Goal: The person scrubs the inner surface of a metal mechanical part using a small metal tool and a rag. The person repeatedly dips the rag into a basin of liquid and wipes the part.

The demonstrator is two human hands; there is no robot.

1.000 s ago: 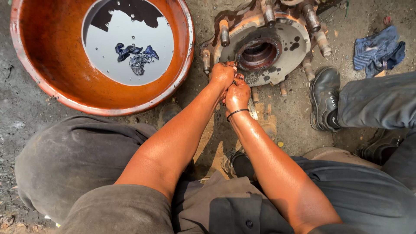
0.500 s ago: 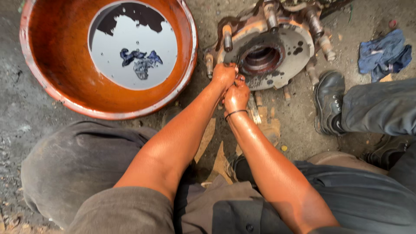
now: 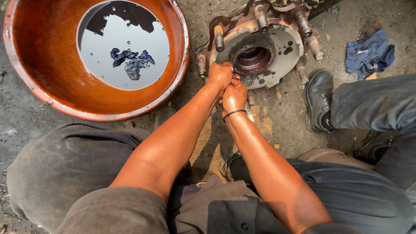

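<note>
head camera, looking steeply down, close

— What do I have around the work?
— I see an orange basin (image 3: 26, 65) upper left, dark liquid and a rag (image 3: 130, 60) in it.
— And right?
— A blue cloth (image 3: 368, 52) on the dirt, someone's black boot (image 3: 318, 99) below it.
</note>
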